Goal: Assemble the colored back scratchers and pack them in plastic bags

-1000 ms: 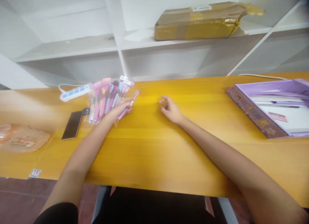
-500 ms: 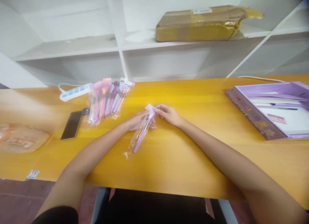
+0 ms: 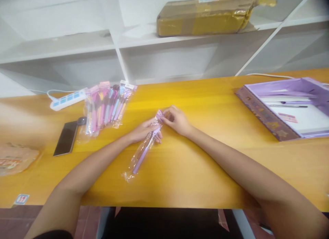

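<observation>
A long clear plastic sleeve (image 3: 130,163) with a slim purple-handled tool (image 3: 141,160) inside slants over the table; the tool's exact kind is unclear. My left hand (image 3: 145,132) is closed around the upper part of the sleeve, thumb on top and fingers beneath. At the sleeve's top end, where there is a purple and white header, my right hand (image 3: 178,121) pinches with thumb and forefinger. Farther left lie several similar packets (image 3: 106,107) in a fanned row, with pink, blue, purple and yellow tools in clear sleeves.
A white power strip (image 3: 68,100) and a dark phone (image 3: 65,139) lie at the left, near an orange plastic packet (image 3: 17,160). On the right is an open purple box (image 3: 259,110) with papers and a pen. A taped carton (image 3: 203,18) rests on the shelf behind.
The sleeve's lower end has swung a little down and left, and my left hand has shifted slightly the same way. The camera view has also tilted and moved.
</observation>
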Demonstrator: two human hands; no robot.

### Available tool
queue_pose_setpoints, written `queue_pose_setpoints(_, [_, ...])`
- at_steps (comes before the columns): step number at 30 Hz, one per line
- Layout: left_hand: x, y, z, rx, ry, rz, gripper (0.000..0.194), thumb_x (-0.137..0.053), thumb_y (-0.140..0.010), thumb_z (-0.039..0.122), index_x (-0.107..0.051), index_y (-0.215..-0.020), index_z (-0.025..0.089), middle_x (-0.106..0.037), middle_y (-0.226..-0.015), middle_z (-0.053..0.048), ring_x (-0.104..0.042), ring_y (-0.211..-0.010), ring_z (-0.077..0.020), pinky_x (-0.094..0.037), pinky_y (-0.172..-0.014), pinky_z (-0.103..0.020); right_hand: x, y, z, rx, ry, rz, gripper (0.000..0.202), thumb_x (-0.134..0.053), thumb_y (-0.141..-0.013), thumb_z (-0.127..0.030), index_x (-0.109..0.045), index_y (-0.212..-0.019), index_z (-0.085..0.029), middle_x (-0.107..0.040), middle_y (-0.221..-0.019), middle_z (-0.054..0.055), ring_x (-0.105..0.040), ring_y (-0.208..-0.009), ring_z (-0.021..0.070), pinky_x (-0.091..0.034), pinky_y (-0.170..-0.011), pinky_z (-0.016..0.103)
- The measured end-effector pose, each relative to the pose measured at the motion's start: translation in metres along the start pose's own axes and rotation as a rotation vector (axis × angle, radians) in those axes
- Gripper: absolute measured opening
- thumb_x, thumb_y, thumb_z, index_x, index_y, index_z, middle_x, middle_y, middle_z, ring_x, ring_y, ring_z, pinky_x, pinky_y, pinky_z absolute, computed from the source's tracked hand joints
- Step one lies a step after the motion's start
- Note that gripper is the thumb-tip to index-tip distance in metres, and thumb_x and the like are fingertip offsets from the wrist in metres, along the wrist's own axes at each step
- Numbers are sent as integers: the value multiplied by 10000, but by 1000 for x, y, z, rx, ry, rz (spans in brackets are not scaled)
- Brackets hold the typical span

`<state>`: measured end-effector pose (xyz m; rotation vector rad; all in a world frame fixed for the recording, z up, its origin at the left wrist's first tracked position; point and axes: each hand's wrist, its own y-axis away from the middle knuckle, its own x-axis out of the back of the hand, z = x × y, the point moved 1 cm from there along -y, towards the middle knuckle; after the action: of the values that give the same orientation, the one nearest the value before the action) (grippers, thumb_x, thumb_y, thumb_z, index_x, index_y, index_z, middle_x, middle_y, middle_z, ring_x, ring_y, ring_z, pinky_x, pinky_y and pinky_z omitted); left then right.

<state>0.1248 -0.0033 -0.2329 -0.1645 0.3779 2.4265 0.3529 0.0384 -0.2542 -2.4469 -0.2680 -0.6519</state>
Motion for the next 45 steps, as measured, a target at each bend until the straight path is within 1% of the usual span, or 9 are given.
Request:
queue_pose_setpoints(9, [0,2,1,5,-100,-36,825,-759,-978,608,-465,-1603,156,-817,-913,-133,-826,-744,-258,-663,-713,-355,6,2,-10,105,48,-104,249,-672,-1059,-393,-735,-1207,-204,-702,-971,65,-635,-766,161,-546,-716,303])
queue_pose_setpoints(15, [1,3,1,26,-184,-55,698,-754,-978,616,-569,-1472,158,-817,-959,-136,-832,-781,-252,-665,-748,-355,1,3,-3,156,97,-79,202,-646,-1054,-360,-760,-1075,-194,-708,-878,55,-641,-733,158,-538,-704,296])
queue_pose_setpoints(20, [1,0,1,0,-97,1,652,-774,-979,552,-568,-1445,146,-813,-917,-120,-818,-729,-235,-652,-716,-331,-3,8,0,73,100,-76,215,-648,-1046,-375,-687,-1174,-206,-748,-943,62,-665,-725,159,-545,-696,292])
queue_pose_setpoints(24, [2,-3,0,5,33,25,693,-813,-950,455,-529,-1492,129,-807,-870,-94,-807,-703,-222,-630,-681,-295,-3,7,2,73,116,-56,72,-645,-996,-286,-608,-992,-224,-734,-960,63,-668,-794,171,-542,-736,299])
queue_pose_setpoints(27, [3,-3,0,7,71,18,724,-808,-943,413,-512,-1533,114,-808,-857,-100,-805,-695,-228,-629,-667,-296,0,3,7,-1,58,66,92,-644,-957,-243,-560,-923,-223,-700,-899,45,-652,-770,160,-529,-705,287])
queue_pose_setpoints(30, [4,-3,1,-5,112,28,715,-787,-948,369,-518,-1557,108,-805,-840,-104,-793,-672,-214,-625,-665,-294,4,0,14,-163,-143,177,125,-622,-994,-308,-521,-1010,-237,-668,-853,8,-615,-662,134,-486,-582,256])
queue_pose_setpoints(33, [3,-3,2,-7,139,40,744,-763,-957,324,-482,-1609,100,-804,-819,-101,-775,-646,-197,-612,-653,-285,6,-3,16,-192,-297,107,171,-574,-1054,-405,-530,-1064,-241,-644,-821,-11,-581,-612,119,-458,-537,242])
queue_pose_setpoints(37, [2,-2,4,-25,130,47,840,-750,-959,297,-389,-1696,119,-806,-805,-88,-763,-632,-193,-599,-642,-285,9,-5,15,-190,-349,1,327,-551,-1078,-532,-633,-1040,-217,-621,-782,-1,-587,-654,132,-498,-611,269])
queue_pose_setpoints(45, [5,-2,0,-47,98,21,898,-751,-961,336,-337,-1741,171,-807,-818,-80,-766,-656,-197,-581,-652,-288,8,-9,19,-98,-239,-16,495,-685,-978,-710,-708,-959,-216,-671,-1060,82,-630,-993,211,-544,-911,362])
